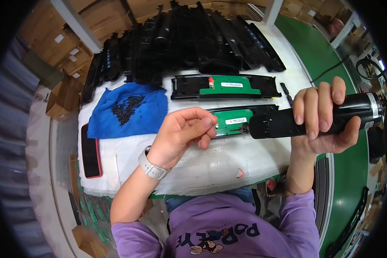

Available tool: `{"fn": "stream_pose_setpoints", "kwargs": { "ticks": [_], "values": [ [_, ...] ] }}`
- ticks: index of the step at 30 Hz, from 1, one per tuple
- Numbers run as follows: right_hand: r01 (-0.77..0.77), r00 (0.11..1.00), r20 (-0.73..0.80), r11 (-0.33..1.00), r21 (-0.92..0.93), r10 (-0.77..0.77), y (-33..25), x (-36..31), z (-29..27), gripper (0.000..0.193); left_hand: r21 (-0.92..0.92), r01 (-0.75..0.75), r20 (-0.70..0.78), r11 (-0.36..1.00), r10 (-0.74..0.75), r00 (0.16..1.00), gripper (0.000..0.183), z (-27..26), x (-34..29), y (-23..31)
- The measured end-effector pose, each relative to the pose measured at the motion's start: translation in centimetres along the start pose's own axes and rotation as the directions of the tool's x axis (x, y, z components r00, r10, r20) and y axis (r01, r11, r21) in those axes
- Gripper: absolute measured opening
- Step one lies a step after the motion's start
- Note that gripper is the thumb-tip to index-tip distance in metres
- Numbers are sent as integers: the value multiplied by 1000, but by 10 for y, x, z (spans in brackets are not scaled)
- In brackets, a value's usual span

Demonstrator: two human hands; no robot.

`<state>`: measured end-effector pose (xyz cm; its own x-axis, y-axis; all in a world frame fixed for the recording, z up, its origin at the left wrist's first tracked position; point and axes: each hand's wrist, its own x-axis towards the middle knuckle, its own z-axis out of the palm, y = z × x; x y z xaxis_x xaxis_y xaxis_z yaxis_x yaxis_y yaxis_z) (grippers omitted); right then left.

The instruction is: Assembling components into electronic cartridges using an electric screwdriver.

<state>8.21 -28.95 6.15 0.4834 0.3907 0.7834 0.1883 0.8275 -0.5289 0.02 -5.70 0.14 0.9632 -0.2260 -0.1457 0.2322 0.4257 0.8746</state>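
Observation:
My right hand (320, 114) is wrapped around a black electric screwdriver (268, 125), held nearly level with its bit end toward the left. Thumb and fingers of my left hand (189, 129) are pinched together just left of that bit end; whatever they hold is too small to make out. Beneath both hands lies a long black plastic housing with a green circuit board (232, 114) in it, partly hidden. A second black housing (185, 87) with its own green board (221, 91) rests behind it. Small black screws (127, 111) are heaped on a blue cloth (101, 120) at the left.
Many black plastic housings (176, 43) are piled along the table's far side. A phone with a red edge (90, 157) lies at the left. A small black strip (286, 92) sits right of the housings. The table wears a white cover (193, 172). Cardboard boxes (64, 94) stand beyond.

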Motion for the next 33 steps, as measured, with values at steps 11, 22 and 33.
{"fn": "stream_pose_setpoints", "kwargs": {
  "ticks": [11, 22, 33],
  "values": [
    [41, 973, -228, 999, 13, -37, -2, -2, 19, 34, -107, 151, 85, 983, -142, 986, 9, 11, 5, -16],
    [17, 979, -205, 999, 29, -11, 0, -4, 17, 36, -42, 91, 59, 995, -89, 994, 8, 12, 3, -20],
    [-38, 983, -179, 999, 29, 43, 6, -8, 18, 36, 37, 62, 47, 997, -64, 997, 7, 14, 3, -22]
  ]
}}
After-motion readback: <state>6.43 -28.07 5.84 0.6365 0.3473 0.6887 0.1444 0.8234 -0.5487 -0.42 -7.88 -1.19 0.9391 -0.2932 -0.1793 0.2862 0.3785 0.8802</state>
